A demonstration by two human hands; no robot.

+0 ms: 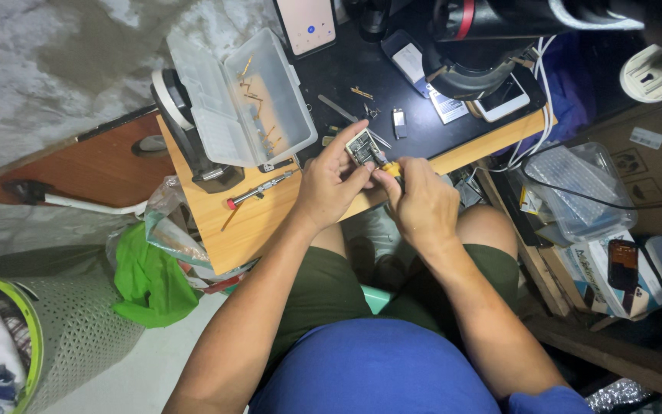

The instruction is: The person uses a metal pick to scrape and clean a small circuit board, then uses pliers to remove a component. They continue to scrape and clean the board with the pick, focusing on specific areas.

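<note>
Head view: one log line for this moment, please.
left hand: holds small circuit module | right hand: yellow-handled tool on module | red-tipped screwdriver: on desk

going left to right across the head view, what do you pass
mesh basket → green bag → red-tipped screwdriver → left hand → right hand → clear plastic tub → white power plug

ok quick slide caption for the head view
Seated person's left hand holds a small circuit board while the right hand works it with a yellow-handled tool.
</note>
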